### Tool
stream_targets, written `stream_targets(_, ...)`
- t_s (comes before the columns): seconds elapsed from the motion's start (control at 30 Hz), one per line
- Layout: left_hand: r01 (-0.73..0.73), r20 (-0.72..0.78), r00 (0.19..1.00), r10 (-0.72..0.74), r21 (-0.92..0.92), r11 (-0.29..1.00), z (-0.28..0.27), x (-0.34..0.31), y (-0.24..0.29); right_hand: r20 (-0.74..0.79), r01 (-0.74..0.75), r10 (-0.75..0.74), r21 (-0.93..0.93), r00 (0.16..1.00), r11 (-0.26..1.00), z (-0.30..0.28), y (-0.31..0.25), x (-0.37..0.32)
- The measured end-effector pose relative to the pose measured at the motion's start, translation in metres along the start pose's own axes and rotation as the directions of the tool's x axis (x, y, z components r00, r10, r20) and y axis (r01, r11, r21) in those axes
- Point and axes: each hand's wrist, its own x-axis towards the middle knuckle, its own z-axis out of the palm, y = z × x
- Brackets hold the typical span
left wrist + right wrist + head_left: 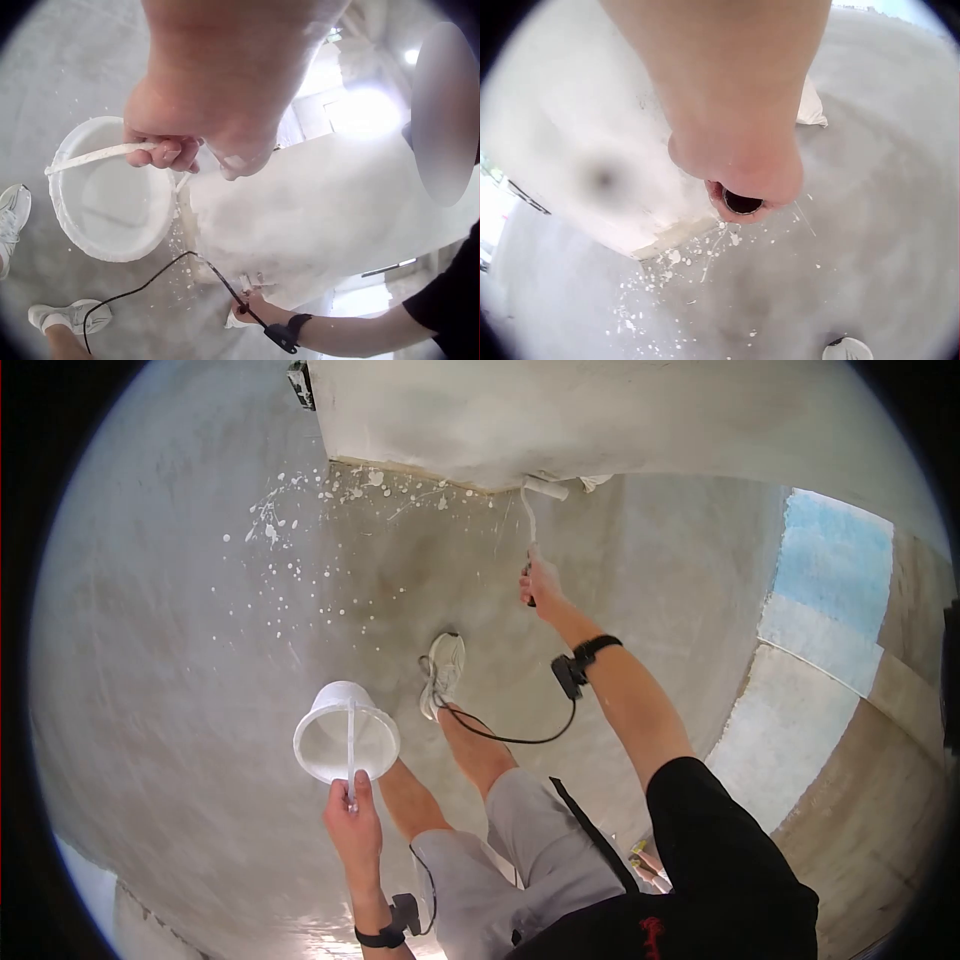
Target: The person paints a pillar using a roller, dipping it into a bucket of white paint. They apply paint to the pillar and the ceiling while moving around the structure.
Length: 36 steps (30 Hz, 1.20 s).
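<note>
In the head view my left hand (356, 828) grips the handle of a white bucket (341, 693), tilted so its mouth faces the camera. The left wrist view shows fingers of the left hand (202, 112) curled round the strap handle (97, 156), with whitish contents (116, 199) in the bucket. My right hand (542, 582) holds a paint roller (546, 487) by its grip, the roller head at the lower edge of a pale wall (600, 420). From the right wrist view, the right hand (739, 165) is closed round the handle, whose hollow end shows; the roller head is hidden.
White paint splatters (270, 532) dot the grey floor (180, 620) by the wall's base. A white shoe (447, 663) stands between bucket and wall. A whitish bag-like thing (810, 105) lies beside the wall. Blue and white patches (835, 560) are at the right. A cable (510, 739) hangs between the arms.
</note>
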Motion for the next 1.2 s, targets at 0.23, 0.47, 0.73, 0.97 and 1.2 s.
stream_targets(0.23,0.009,0.032,0.999,-0.007,-0.060,0.998,0.000,-0.002,0.009,0.095,0.084,-0.083,-0.015,0.992,0.996,-0.080,-0.033,-0.118)
stream_targets(0.47,-0.164,0.007,0.986,0.164,0.046,0.985,-0.025,-0.028,0.030,0.113,0.189,-0.198,0.088,0.974,0.978,-0.125,-0.084,-0.239)
stream_targets(0.73,-0.302,-0.019,0.950,0.313,0.215,0.929,-0.095,-0.091,0.074,0.084,0.403,-0.434,0.250,0.897,0.881,-0.147,-0.123,-0.340)
stream_targets(0.97,-0.347,-0.127,0.924,0.360,0.113,0.931,-0.151,-0.140,0.107,0.041,0.623,-0.661,0.293,0.749,0.725,-0.171,-0.162,-0.428)
stream_targets(1.2,-0.369,-0.201,0.913,0.356,-0.029,0.929,-0.184,-0.111,0.093,0.006,0.793,-0.861,0.386,0.508,0.471,-0.192,-0.231,-0.500)
